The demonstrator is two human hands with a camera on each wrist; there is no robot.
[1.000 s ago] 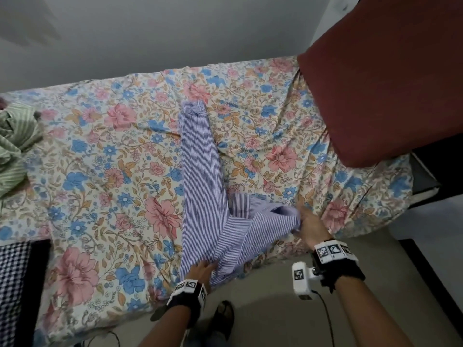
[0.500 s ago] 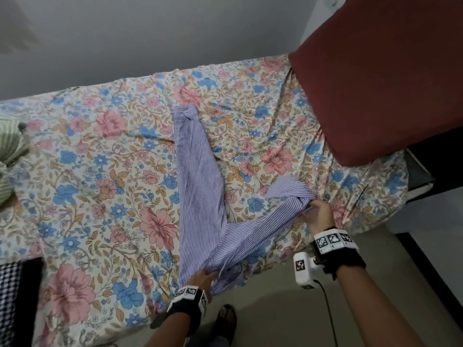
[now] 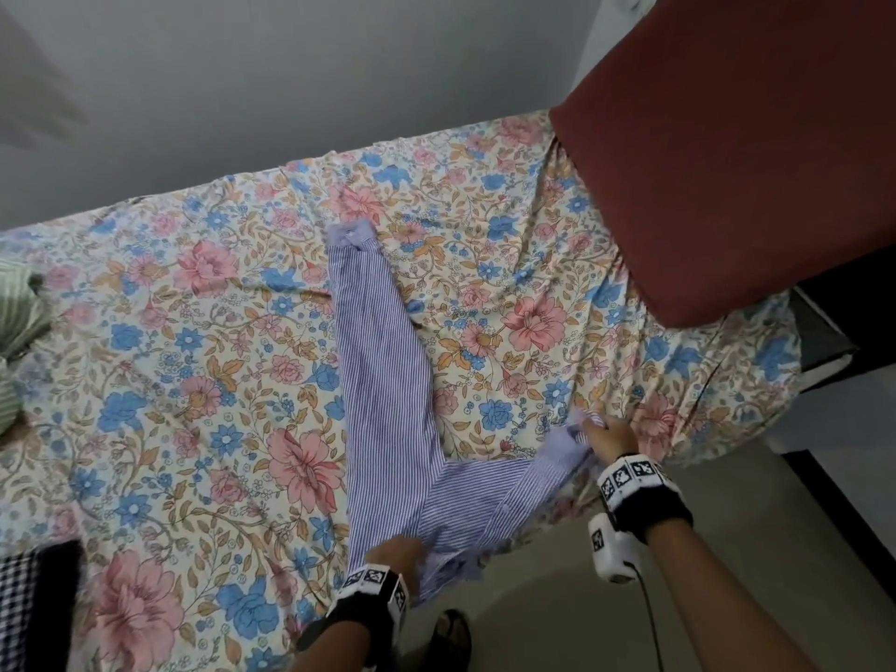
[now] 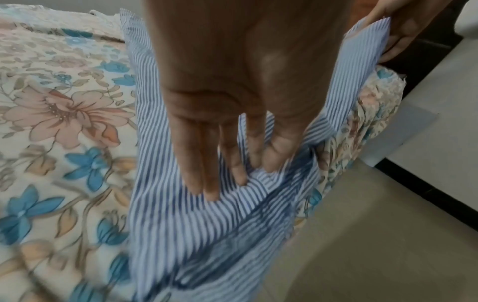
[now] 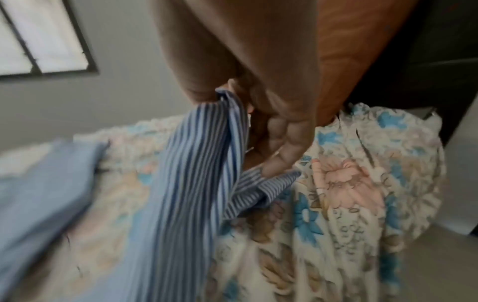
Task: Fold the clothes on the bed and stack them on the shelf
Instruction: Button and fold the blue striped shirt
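Note:
A blue-and-white striped garment (image 3: 383, 380) lies on the floral bed sheet (image 3: 194, 380). One long part runs away from me and ends in a cuff, and a second part branches to the right along the near edge. My left hand (image 3: 395, 555) pinches the cloth where the two parts meet; in the left wrist view its fingers (image 4: 207, 179) dig into a bunched fold of the garment (image 4: 181, 235). My right hand (image 3: 608, 436) pinches the end of the right branch. In the right wrist view that striped end (image 5: 196, 163) hangs from its fingers (image 5: 279, 159).
A large dark red panel (image 3: 727, 162) overhangs the bed's right end. A green striped garment (image 3: 19, 322) lies at the far left, and a black-and-white checked cloth (image 3: 19, 613) at the near left. Beige floor (image 3: 533, 623) and my sandalled foot (image 3: 453, 637) are below the bed edge.
My right hand has drawn the folded right part of the garment out to the right, so it now lies stretched along the near edge. My left hand has kept its hold.

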